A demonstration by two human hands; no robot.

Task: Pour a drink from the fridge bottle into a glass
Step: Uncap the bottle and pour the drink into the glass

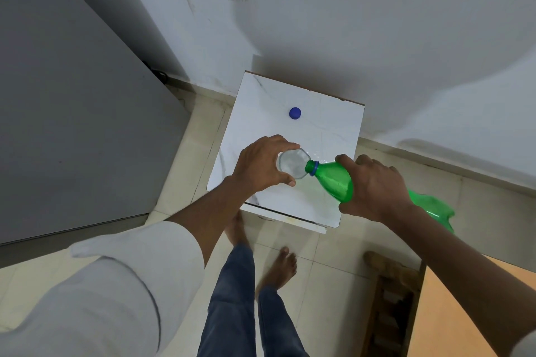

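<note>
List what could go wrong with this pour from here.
1. The green bottle lies nearly level with its mouth at the rim of the glass; tipping it further could send liquid over the edge onto the white table.
2. The left hand covers part of the glass, so the fill level may be hard to judge.
3. The right hand alone carries the bottle; a slipping grip could knock the glass.
</note>
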